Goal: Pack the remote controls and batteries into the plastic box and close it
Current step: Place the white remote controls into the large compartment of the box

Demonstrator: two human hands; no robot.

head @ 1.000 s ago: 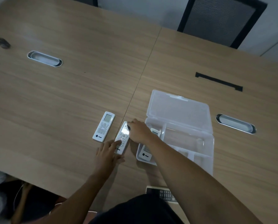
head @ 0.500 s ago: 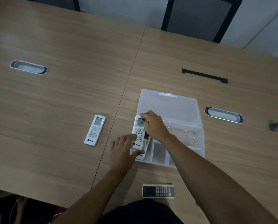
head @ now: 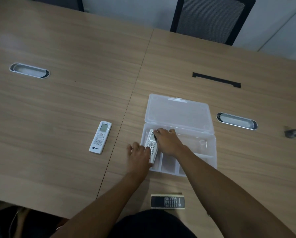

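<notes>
A clear plastic box [head: 210,152] lies open on the wooden table, its lid [head: 178,112] folded back flat. A white remote [head: 152,143] rests in the box's left compartment. My right hand [head: 167,141] grips its upper end and my left hand [head: 139,154] holds its lower end at the box's left wall. Any remote beneath it is hidden. Another white remote [head: 100,136] lies on the table to the left. A black remote [head: 167,201] lies near the front edge. No batteries can be made out.
Two oval cable grommets [head: 29,70] [head: 236,121] and a black slot cover [head: 216,79] are set in the table. A small dark object [head: 292,133] sits at far right. A mesh chair [head: 210,19] stands behind the table.
Both hands carried the white remote from the table to the right, over the box's edge and down into its left compartment. The other two remotes stayed put.
</notes>
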